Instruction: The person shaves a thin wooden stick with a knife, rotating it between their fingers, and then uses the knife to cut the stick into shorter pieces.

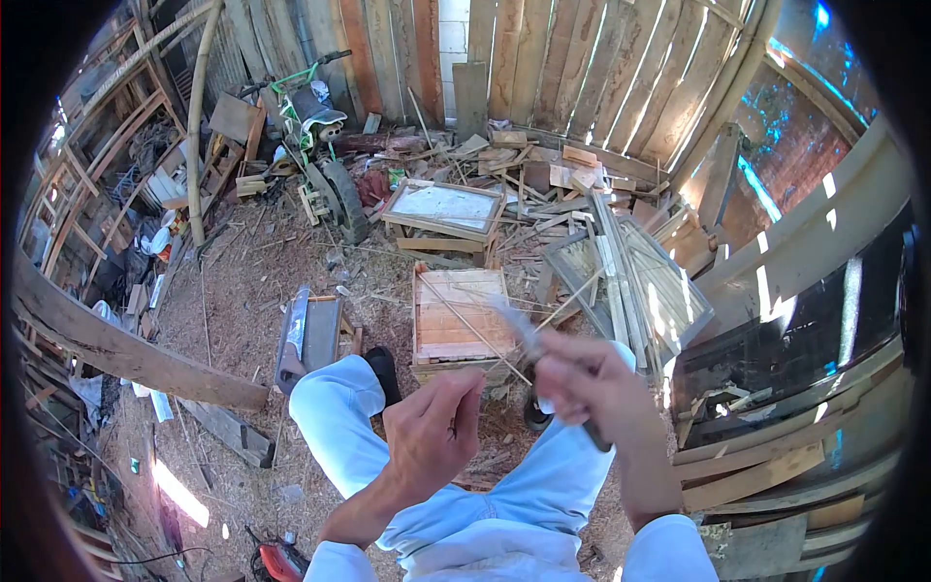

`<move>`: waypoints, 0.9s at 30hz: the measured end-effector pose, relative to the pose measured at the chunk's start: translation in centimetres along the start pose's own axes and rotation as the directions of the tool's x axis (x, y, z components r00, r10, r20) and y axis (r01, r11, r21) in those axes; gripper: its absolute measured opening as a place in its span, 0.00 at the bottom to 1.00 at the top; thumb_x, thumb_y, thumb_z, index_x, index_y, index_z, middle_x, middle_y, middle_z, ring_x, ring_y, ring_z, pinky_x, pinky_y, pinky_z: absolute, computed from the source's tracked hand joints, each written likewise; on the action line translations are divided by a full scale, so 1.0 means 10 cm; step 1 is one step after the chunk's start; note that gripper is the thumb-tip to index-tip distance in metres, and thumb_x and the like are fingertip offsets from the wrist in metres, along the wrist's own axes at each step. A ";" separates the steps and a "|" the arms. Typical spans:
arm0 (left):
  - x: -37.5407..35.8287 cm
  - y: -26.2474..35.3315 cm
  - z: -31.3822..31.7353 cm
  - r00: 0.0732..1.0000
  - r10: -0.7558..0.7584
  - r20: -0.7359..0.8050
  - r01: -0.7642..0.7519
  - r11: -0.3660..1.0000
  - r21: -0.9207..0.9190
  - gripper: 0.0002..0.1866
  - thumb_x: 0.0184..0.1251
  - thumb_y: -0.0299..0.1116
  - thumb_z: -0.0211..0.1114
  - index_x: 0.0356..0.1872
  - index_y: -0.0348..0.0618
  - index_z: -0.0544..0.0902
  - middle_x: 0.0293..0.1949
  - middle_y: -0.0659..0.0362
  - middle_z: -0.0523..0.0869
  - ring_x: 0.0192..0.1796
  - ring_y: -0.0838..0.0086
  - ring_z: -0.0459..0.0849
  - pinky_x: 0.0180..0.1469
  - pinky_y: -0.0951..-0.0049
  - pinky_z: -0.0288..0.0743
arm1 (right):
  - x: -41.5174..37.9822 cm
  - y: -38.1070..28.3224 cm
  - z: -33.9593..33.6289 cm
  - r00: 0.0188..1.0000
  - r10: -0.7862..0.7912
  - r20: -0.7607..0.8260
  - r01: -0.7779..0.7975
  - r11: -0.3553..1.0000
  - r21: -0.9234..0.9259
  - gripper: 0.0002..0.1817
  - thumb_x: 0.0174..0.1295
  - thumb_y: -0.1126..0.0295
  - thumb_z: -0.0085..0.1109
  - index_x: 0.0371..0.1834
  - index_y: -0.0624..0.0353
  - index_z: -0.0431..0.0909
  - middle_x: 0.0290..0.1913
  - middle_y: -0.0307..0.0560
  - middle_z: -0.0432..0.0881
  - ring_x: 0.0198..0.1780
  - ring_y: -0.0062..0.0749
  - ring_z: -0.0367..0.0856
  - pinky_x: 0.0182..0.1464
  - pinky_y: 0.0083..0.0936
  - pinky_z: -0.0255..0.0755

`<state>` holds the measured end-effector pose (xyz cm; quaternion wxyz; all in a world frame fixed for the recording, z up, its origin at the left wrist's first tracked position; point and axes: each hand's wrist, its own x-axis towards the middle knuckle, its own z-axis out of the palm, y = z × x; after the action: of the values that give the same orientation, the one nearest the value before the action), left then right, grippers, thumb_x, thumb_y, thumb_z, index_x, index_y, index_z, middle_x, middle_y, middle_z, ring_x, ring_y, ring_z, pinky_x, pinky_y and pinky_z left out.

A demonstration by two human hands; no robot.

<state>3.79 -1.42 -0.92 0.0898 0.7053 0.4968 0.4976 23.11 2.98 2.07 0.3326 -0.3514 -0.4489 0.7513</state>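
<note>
My right hand [587, 383] is closed round a knife [516, 328]. Its blade points up and away, smeared by motion, and the dark handle end shows below my fist. My left hand [436, 427] is closed, fingertips pinched together, just left of the knife. A thin wooden stick [572, 299] slants down toward those fingertips; the exact grip is hidden. Beyond my hands, between my feet, stands a shallow wooden box [456, 341] of pale boards. Another thin stick [451, 304] crosses over it diagonally.
A handsaw [294, 335] leans by a grey-topped block [322, 335] on the left. Ahead lie a framed white panel [444, 202], scrap wood [543, 175] and a green bike [310, 116]. A mesh frame [669, 276] lies right; a red tool [281, 561] sits lower left.
</note>
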 end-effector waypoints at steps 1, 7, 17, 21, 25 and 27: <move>-0.01 0.00 -0.01 1.000 0.002 0.006 -0.002 1.000 0.002 0.10 0.56 0.18 0.64 0.38 0.42 0.78 0.27 0.56 0.82 0.24 0.64 0.81 0.23 0.71 0.72 | 0.01 -0.06 -0.09 0.997 -0.031 -0.071 0.035 0.998 0.049 0.15 0.67 0.67 0.53 0.54 0.60 0.75 0.23 0.32 0.71 0.19 0.09 0.61 0.18 0.10 0.52; 0.00 -0.01 -0.01 0.998 0.054 -0.014 -0.054 0.998 0.035 0.07 0.58 0.16 0.62 0.36 0.38 0.78 0.25 0.56 0.80 0.19 0.76 0.75 0.20 0.79 0.65 | -0.03 0.01 0.09 0.998 0.064 0.013 -0.064 0.998 -0.012 0.18 0.67 0.68 0.53 0.59 0.60 0.72 0.22 0.33 0.70 0.18 0.09 0.59 0.17 0.10 0.49; 0.04 -0.10 0.03 0.999 0.051 0.007 -0.051 0.998 0.035 0.07 0.58 0.17 0.62 0.37 0.38 0.78 0.24 0.56 0.80 0.18 0.77 0.74 0.19 0.77 0.64 | 0.06 0.03 0.08 0.996 0.074 0.049 -0.074 0.997 -0.005 0.19 0.68 0.70 0.52 0.61 0.62 0.70 0.23 0.34 0.71 0.19 0.10 0.61 0.18 0.10 0.51; 0.08 -0.06 0.00 0.998 -0.006 0.068 0.003 0.999 0.040 0.09 0.55 0.19 0.64 0.37 0.42 0.78 0.27 0.57 0.81 0.24 0.64 0.81 0.23 0.70 0.72 | 0.05 -0.06 0.02 0.993 0.096 0.068 -0.098 0.995 0.027 0.19 0.68 0.70 0.51 0.60 0.62 0.71 0.24 0.34 0.72 0.20 0.10 0.61 0.19 0.10 0.51; 0.10 -0.05 0.02 0.999 -0.009 0.042 0.008 1.000 0.027 0.09 0.56 0.20 0.64 0.37 0.42 0.78 0.26 0.56 0.81 0.23 0.64 0.81 0.22 0.69 0.71 | 0.07 0.02 0.08 0.999 0.034 0.017 -0.033 0.997 -0.066 0.18 0.68 0.70 0.51 0.60 0.61 0.71 0.24 0.34 0.72 0.19 0.09 0.61 0.19 0.10 0.51; 0.09 -0.07 0.01 0.999 -0.022 0.032 0.021 0.999 0.024 0.08 0.56 0.19 0.64 0.36 0.42 0.78 0.26 0.56 0.81 0.23 0.63 0.81 0.23 0.69 0.71 | 0.07 0.03 0.10 0.999 0.037 0.019 -0.036 0.999 -0.025 0.19 0.68 0.70 0.51 0.61 0.60 0.71 0.24 0.34 0.72 0.19 0.09 0.60 0.18 0.10 0.51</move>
<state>3.50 -0.35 -0.87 0.0945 0.7089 0.5088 0.4793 21.84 3.03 1.97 0.3099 -0.3564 -0.4550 0.7550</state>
